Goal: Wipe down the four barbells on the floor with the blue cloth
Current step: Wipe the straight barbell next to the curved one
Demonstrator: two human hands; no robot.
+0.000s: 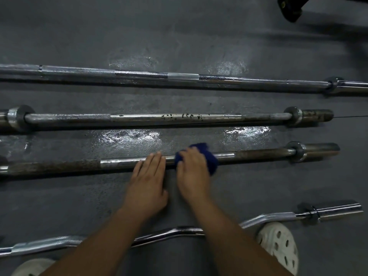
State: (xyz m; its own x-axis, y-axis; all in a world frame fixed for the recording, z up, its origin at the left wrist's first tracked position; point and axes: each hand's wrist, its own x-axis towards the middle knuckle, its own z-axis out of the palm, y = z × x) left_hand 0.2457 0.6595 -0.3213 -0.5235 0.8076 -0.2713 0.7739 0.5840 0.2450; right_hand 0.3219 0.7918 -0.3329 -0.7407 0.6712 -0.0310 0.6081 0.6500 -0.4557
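Observation:
Four bars lie across the dark floor. The long barbell (139,75) is farthest, then a spotted barbell (159,118), then a rusty barbell (59,167), and a curled chrome bar (175,233) nearest me. My left hand (148,186) lies flat, its straight fingertips resting on the rusty barbell's shiny middle. Just to its right, my right hand (192,172) presses the blue cloth (211,160) onto the same bar, fingers bent over the cloth.
Wet, shiny patches (129,136) mark the floor between the bars. My white perforated shoes (278,246) stand by the curled bar, right and lower left. A black piece of equipment (290,6) sits at the top right corner.

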